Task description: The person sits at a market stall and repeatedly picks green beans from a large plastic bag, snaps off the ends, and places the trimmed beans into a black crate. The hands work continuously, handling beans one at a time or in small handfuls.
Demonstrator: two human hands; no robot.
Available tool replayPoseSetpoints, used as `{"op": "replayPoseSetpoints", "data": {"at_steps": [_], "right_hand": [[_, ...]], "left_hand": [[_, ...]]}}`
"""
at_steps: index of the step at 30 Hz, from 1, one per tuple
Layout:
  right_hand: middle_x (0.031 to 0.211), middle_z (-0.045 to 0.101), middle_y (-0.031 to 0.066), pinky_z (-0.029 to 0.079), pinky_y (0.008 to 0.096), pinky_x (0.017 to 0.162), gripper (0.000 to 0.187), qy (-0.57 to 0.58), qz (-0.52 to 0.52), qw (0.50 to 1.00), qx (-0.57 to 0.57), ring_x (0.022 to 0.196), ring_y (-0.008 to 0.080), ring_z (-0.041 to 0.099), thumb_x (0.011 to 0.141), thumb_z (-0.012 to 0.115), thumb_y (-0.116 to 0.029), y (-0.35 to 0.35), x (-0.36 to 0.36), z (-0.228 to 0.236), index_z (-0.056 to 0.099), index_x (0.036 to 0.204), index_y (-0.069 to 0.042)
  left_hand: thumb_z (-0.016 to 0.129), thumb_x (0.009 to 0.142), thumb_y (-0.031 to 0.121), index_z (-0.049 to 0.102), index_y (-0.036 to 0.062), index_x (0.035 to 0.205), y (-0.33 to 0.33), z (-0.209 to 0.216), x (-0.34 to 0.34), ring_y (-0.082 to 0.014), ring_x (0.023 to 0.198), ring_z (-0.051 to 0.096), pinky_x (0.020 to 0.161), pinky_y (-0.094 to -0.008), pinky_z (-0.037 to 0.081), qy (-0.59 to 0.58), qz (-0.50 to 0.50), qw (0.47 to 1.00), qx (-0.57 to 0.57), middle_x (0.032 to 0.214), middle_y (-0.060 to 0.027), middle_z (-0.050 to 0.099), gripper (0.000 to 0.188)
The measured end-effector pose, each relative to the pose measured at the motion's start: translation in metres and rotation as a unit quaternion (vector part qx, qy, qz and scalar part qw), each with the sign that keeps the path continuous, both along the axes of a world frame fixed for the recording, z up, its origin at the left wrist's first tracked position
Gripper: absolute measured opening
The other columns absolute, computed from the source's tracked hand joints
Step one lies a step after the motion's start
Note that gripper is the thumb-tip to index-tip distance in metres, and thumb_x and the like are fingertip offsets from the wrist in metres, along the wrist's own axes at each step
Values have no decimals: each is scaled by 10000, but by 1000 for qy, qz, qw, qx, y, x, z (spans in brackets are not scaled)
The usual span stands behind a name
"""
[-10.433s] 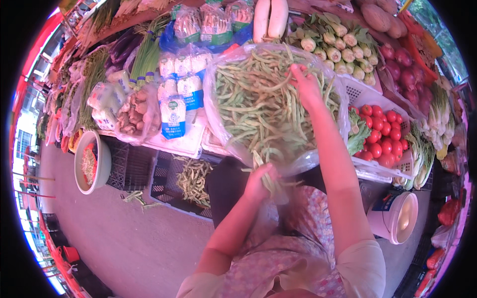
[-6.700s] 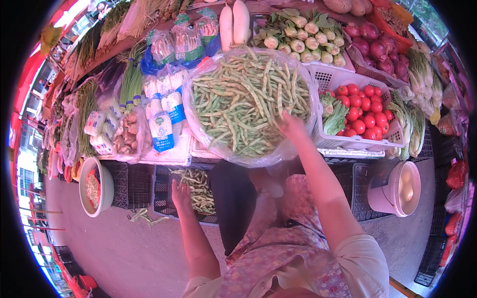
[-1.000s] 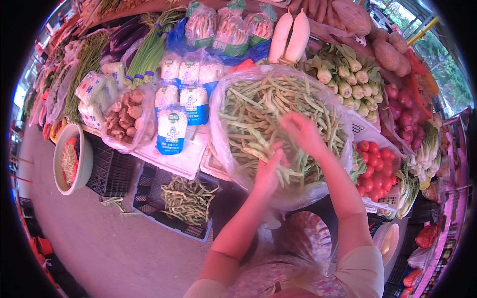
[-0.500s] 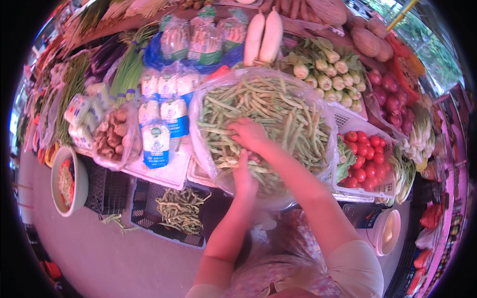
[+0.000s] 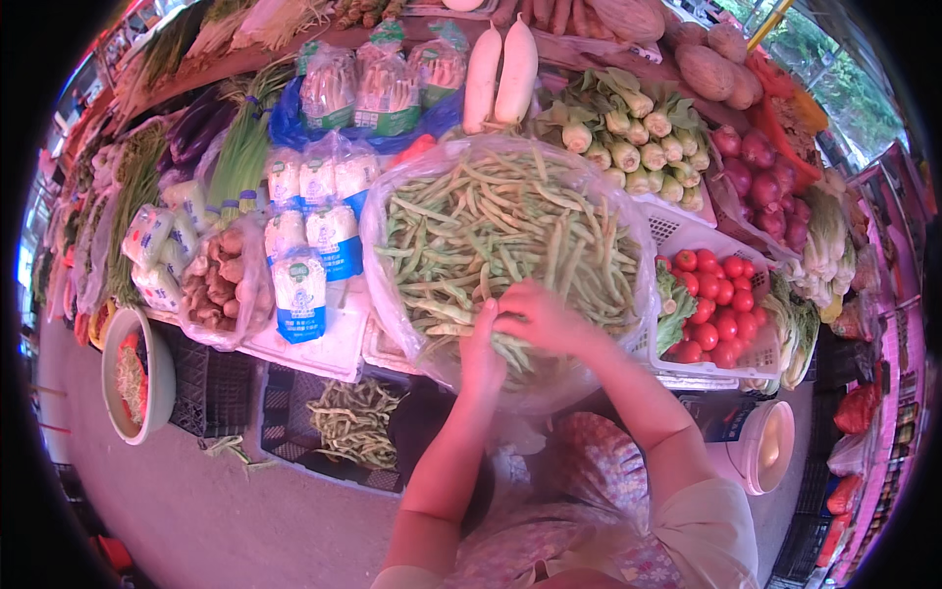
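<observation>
Pale green beans heaped in a clear plastic bag; bright red tomatoes in a white basket; two white radishes; magenta-purple onions; patterned pink floral clothing below.

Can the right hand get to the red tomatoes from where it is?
Probably yes. The right hand rests on the green beans, and the tomatoes sit in an open white basket just to its right, with nothing covering them.
</observation>
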State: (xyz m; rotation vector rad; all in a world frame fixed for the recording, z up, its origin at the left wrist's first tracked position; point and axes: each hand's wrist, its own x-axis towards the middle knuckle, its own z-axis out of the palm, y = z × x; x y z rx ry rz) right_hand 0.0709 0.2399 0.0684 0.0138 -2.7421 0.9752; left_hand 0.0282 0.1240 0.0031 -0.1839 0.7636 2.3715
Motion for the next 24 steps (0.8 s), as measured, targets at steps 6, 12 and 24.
{"op": "replayPoseSetpoints", "data": {"at_steps": [6,12,24], "right_hand": [[918,642,115,467,413,838,180,21,-172,980,102,930,300,581,868,605,-185,80,-48,-7,688,978,-68],[968,624,110,485,391,815,175,-97,-197,922,318,905,272,594,834,633,-207,85,-100,-36,692,932,-75],[938,582,94,516,412,743,192,-16,-250,946,206,852,297,614,763,677,-236,98,-81,-5,663,816,-51]], "left_hand": [[698,853,214,608,58,911,1,3,-1,-126,707,562,635,-273,446,-36,-67,996,-55,814,-42,618,189],[692,851,251,605,48,876,8,2,-1,-110,687,541,637,-255,424,16,-99,992,-81,785,-33,603,222],[689,852,319,558,50,1066,-1,-5,-8,-188,844,603,778,-370,529,35,-144,988,-52,983,-92,627,368]]}}
